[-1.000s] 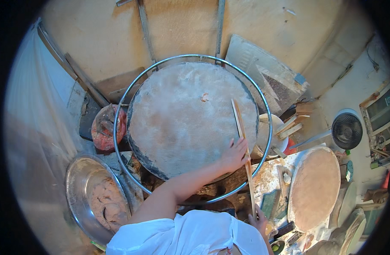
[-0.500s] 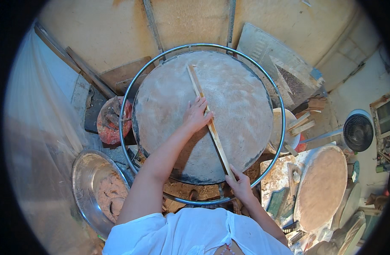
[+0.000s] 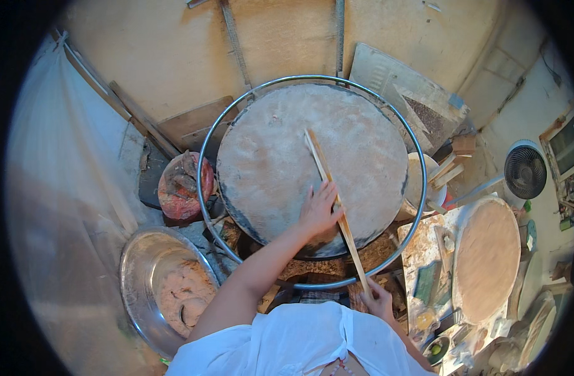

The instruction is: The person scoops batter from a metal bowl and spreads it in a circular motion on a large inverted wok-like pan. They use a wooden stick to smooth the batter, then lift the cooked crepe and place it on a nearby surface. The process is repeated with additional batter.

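A long, thin wooden strip (image 3: 353, 245) slants across a large round griddle-like disc (image 3: 268, 150). The disc has a dusty grey-brown surface and a dark rim. Over the middle of the strip lies my left hand (image 3: 320, 210), fingers partly spread and thumb side against the wood, holding it from above. At the near end, my right hand (image 3: 378, 302) grips the strip just beyond the disc's near edge. The far tip of the strip rests around the disc's centre. A shiny metal ring (image 3: 416, 144) encircles the disc.
At the left stands a metal basin (image 3: 133, 282) with pinkish-brown paste and a dark curved thing in it. A red tub (image 3: 180, 203) sits behind it. On the right are a brown round board (image 3: 487, 263), a fan (image 3: 525, 170) and a pale bucket (image 3: 418, 182) beside wood pieces.
Both hands and the wooden strip have come toward me, its far tip moving from near the disc's far edge to around the centre. The view has shifted slightly.
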Tool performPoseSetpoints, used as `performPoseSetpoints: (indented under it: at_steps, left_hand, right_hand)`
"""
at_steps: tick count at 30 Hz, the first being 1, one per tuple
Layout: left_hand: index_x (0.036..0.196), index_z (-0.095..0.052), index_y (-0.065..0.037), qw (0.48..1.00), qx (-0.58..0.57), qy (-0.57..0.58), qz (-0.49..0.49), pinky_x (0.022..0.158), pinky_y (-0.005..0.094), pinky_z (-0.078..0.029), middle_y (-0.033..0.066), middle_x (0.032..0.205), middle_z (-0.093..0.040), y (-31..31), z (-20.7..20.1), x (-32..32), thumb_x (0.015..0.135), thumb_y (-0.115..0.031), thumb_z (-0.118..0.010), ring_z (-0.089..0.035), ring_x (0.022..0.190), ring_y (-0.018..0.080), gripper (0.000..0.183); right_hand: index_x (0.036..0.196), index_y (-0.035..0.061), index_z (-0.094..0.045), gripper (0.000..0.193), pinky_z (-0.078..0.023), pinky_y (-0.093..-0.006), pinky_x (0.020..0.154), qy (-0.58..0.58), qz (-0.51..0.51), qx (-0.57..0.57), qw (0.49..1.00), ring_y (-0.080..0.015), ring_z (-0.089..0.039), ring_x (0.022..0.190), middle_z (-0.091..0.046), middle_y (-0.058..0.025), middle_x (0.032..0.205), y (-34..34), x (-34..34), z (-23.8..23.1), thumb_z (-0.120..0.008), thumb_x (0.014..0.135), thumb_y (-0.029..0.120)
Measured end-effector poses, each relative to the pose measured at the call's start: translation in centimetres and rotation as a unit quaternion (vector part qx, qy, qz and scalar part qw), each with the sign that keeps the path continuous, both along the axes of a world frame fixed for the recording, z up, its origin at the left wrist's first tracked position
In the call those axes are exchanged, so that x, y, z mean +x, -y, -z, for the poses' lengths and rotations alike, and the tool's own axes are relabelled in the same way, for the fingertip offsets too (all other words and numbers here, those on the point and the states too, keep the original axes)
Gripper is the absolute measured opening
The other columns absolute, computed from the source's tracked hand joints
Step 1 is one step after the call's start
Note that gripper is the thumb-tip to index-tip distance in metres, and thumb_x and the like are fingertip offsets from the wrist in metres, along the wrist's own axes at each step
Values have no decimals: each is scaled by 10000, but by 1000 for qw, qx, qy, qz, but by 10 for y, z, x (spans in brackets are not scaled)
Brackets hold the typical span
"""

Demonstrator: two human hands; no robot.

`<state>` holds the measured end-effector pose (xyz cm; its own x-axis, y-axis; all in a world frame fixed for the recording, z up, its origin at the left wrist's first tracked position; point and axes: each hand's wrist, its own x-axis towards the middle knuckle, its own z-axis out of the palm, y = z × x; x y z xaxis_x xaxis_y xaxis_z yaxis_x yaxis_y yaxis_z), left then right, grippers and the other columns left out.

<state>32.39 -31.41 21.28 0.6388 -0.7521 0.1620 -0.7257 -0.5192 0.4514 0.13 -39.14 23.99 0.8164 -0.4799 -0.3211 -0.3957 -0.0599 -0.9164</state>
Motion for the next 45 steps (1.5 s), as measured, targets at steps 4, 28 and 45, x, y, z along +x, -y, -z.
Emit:
performPoseSetpoints:
  at_steps: [4,28,45]
  left_hand:
    - [1396,-403,11,985,161,-51,-33,1172,471,-107,142,1503,-326,-15,-48,54,934,-509,-439,-172,1441,278,696]
    - [1389,-398,26,991,89,-32,-94,1147,430,-217,186,1477,-349,-56,-18,96,910,-533,-492,-244,1410,315,742]
    - [1396,-365,50,981,153,89,-73,1164,472,-123,195,1482,-319,-141,-60,-1,909,-599,-448,-197,1424,324,816]
  right_hand:
    - [1303,18,-553,462,-467,-210,662,-26,0,164,986,-53,-552,755,-630,3,916,-16,59,-2,-685,864,77]
    - [1258,29,-594,388,-444,-217,693,-31,-101,90,990,-53,-501,777,-625,26,918,31,117,4,-671,894,137]
    - [1283,78,-585,335,-289,-202,408,-15,-68,389,918,-48,-400,490,-482,47,668,-56,47,3,-571,952,129]
